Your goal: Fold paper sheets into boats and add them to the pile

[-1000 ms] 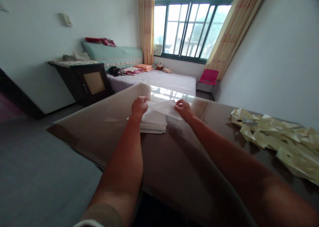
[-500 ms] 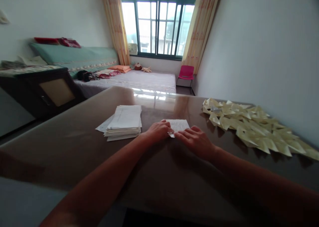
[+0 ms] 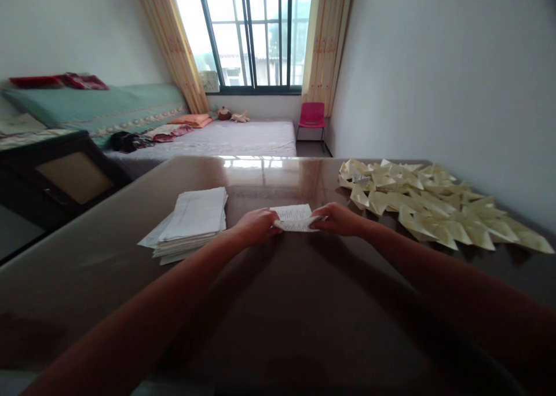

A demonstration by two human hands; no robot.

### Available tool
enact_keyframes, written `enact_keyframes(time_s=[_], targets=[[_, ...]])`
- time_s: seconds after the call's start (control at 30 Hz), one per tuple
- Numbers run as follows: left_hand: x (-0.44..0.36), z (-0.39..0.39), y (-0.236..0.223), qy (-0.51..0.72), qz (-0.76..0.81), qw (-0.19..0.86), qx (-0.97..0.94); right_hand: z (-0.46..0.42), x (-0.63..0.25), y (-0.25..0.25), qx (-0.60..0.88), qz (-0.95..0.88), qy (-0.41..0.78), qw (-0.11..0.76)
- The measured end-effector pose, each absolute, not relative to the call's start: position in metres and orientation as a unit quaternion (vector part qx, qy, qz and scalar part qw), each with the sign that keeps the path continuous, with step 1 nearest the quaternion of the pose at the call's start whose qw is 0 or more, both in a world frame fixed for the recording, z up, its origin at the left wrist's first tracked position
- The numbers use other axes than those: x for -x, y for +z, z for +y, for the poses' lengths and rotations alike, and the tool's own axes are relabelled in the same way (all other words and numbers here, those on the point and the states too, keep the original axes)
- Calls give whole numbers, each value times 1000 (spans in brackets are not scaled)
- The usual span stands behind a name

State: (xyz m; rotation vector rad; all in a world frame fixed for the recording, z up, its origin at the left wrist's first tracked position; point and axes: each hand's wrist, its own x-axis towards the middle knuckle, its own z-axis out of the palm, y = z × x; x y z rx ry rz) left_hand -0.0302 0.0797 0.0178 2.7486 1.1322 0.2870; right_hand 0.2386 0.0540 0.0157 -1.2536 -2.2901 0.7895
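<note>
A small sheet of paper (image 3: 296, 213) with lines of writing lies at the middle of the brown table, its near edge folded up. My left hand (image 3: 258, 225) pinches the left end of that fold between thumb and fingers. At the right end, my right hand (image 3: 336, 219) grips the paper in the same way. Left of my left hand stands a stack of white paper (image 3: 195, 213), slightly fanned at its lower left. Many folded cream paper pieces (image 3: 434, 205) spread over the table to the right of my right hand.
The glossy table (image 3: 260, 309) stretches across the front. A bed (image 3: 256, 136) stands beyond its far edge, with a pink chair (image 3: 313, 117) by the right wall. On the left is a dark cabinet (image 3: 73, 173).
My hands have moved apart, from near the paper's middle to its two ends, and now pinch it. The near fold stands up more plainly. The view has turned a little to the right.
</note>
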Motion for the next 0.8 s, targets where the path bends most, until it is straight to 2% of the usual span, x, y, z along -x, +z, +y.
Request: enact_keyframes(time_s=[0.13,0.23,0.3,0.43,0.57,0.8], targets=[[32,88,6,125,402,92,-903,71,-235,0,461,-757,357,293],[38,89,-3,153,395,135,-896,79,-232,-13,414,-735,439,311],[39,88,-6,162,423,170,-875,84,-231,-19,406,-735,440,318],[33,89,-4,192,525,194,-806,95,-227,-17,479,-744,362,293],[26,92,-5,218,567,164,-777,105,-217,-8,570,-770,185,217],[24,90,-10,175,537,94,-820,101,-201,-21,631,-733,88,239]])
